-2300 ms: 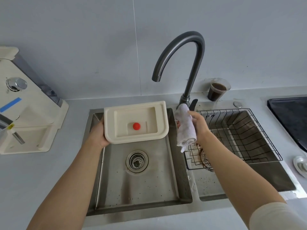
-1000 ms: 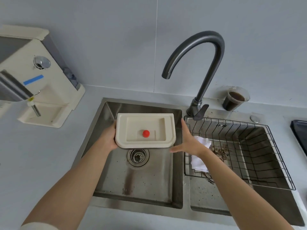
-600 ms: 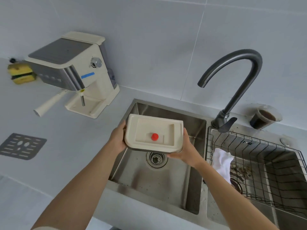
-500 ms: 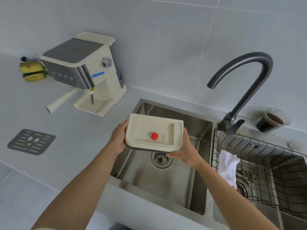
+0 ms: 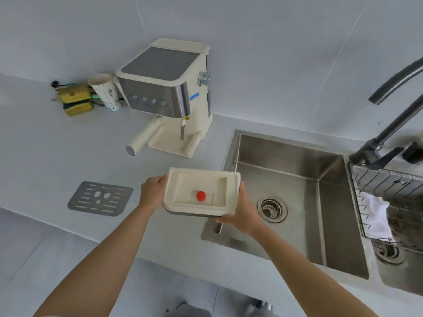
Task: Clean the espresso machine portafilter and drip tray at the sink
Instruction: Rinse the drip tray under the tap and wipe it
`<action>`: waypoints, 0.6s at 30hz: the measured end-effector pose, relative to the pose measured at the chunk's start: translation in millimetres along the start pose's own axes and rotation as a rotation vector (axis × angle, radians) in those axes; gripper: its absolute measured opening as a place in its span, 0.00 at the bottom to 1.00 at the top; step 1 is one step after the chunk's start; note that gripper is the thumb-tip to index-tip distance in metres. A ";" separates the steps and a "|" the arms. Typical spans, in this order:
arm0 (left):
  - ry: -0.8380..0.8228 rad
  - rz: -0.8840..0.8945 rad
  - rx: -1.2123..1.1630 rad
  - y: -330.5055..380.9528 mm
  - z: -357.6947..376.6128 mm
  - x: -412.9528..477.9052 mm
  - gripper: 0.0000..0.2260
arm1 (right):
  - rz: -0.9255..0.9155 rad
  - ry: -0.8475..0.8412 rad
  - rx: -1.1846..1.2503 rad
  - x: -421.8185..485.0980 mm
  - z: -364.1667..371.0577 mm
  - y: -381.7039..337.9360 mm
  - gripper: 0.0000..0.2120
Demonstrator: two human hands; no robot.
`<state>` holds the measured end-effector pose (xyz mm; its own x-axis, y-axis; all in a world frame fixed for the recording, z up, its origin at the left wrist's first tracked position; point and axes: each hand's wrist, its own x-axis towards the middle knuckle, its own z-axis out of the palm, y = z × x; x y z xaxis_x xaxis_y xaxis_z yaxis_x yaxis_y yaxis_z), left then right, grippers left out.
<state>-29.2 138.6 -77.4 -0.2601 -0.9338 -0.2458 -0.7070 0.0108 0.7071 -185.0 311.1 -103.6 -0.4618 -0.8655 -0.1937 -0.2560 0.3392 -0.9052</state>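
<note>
Above the counter (image 5: 45,156), at the left edge of the sink (image 5: 297,202), the cream drip tray (image 5: 201,193) is held level and clear of every surface. The left hand (image 5: 152,194) has its grip clamped on the tray's left end; the right hand (image 5: 243,213) has its grip clamped on the right end, with the fingers under the near corner. A red float button (image 5: 201,195) stands in the tray's recess. Compared with the frame half a second earlier, the tray has shifted left, from over the basin to over the counter edge, and the view has swung left with it: the espresso machine (image 5: 167,92) now sits near the centre, and the faucet (image 5: 393,115) is cut off at the right border. Both grips are unchanged. The portafilter (image 5: 143,138) remains locked into the machine, handle pointing forward and left. The metal grate (image 5: 100,199) lies flat on the counter, left of the tray and apart from it. A white cloth (image 5: 375,218) hangs over the wire basket (image 5: 389,184) in the right basin. A blue strip (image 5: 194,96) is stuck to the machine's side; no writing on it can be read. Markings on the paper cup (image 5: 105,92) beside the sponges (image 5: 75,100) are too small to read.
</note>
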 end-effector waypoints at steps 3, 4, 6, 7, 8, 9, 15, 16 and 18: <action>-0.041 0.054 0.094 -31.5 -27.0 20.7 0.20 | 0.087 0.032 0.027 -2.1 50.5 -9.4 0.41; -0.055 0.074 0.124 -40.4 -34.4 27.2 0.20 | 0.119 0.039 0.038 -2.8 64.2 -12.3 0.40; -0.083 0.102 0.172 -56.1 -46.0 38.5 0.21 | 0.133 0.058 -0.018 -3.5 86.1 -17.1 0.44; -0.094 0.106 0.179 -62.6 -50.1 43.1 0.21 | 0.134 0.071 -0.058 -3.7 95.3 -18.5 0.46; -0.103 0.110 0.180 -68.0 -53.4 47.1 0.21 | 0.142 0.088 -0.100 -4.0 103.3 -20.7 0.48; -0.114 0.116 0.183 -72.6 -55.9 51.0 0.21 | 0.160 0.096 -0.148 -4.3 110.2 -22.0 0.48; -0.159 0.133 0.252 -90.0 -57.9 61.6 0.22 | 0.268 0.068 -0.400 -3.7 128.3 -22.8 0.55; -0.159 0.136 0.251 -90.9 -57.5 62.0 0.22 | 0.280 0.059 -0.430 -3.9 129.0 -22.6 0.55; -0.155 0.157 0.252 -91.3 -56.0 63.0 0.23 | 0.285 0.052 -0.468 -4.5 129.7 -22.0 0.55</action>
<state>55.8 58.7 -120.3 -0.4616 -0.8485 -0.2586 -0.7857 0.2558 0.5632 -67.1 259.8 -131.9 -0.6065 -0.7000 -0.3772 -0.4596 0.6957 -0.5521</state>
